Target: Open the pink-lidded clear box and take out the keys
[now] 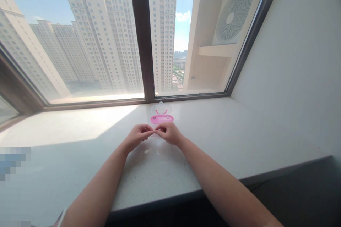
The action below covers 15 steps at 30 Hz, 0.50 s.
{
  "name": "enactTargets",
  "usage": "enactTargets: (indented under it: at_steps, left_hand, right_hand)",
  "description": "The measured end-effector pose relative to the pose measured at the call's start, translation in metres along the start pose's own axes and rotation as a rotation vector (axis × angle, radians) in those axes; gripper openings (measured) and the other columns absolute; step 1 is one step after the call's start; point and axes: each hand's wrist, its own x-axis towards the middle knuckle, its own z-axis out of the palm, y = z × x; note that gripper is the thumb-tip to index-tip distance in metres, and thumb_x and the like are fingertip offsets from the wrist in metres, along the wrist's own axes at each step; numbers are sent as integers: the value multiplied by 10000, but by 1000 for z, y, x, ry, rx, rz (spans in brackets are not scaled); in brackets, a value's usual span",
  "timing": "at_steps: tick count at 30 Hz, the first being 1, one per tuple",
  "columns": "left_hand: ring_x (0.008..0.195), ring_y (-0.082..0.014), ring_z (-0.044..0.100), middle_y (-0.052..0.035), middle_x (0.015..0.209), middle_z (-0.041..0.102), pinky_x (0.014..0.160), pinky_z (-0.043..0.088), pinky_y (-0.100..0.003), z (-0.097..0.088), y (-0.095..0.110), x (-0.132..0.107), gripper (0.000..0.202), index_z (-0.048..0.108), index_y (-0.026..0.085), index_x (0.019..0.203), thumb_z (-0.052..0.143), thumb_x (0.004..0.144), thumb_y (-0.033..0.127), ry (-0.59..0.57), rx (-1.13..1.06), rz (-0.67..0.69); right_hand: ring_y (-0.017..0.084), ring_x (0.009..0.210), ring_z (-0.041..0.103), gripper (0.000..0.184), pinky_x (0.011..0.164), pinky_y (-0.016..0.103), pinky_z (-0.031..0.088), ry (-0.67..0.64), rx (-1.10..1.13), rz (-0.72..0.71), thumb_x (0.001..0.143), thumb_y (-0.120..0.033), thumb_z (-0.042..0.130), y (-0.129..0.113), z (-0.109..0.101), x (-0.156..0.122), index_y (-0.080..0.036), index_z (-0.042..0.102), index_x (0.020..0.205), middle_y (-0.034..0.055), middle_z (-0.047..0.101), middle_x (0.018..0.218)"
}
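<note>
My left hand (137,136) and my right hand (168,133) meet fingertip to fingertip over the white stone windowsill (218,138). Both are pinched closed around something very small between them that I cannot make out. Just beyond my fingers lies a small open case (161,114) with a pink base and a clear lid standing up, a pink curved piece showing inside the lid. Faint light glints fall on the sill under my hands.
A large window with a dark centre post (142,35) runs along the back of the sill. A white wall (298,71) closes the right side. The sill's front edge (186,195) drops off to dark space below. A blurred patch sits at far left.
</note>
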Motion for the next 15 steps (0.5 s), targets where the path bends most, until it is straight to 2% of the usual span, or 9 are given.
enactTargets:
  at_steps: [15]
  left_hand:
    - [521, -93, 435, 22, 590, 515, 497, 306, -218, 1, 4, -1, 251, 636, 141, 762, 667, 726, 388, -1, -6, 17]
  right_hand:
    - [66, 462, 335, 162, 443, 203, 241, 13, 101, 42, 735, -276, 642, 0, 0, 0, -117, 666, 714, -51, 417, 490]
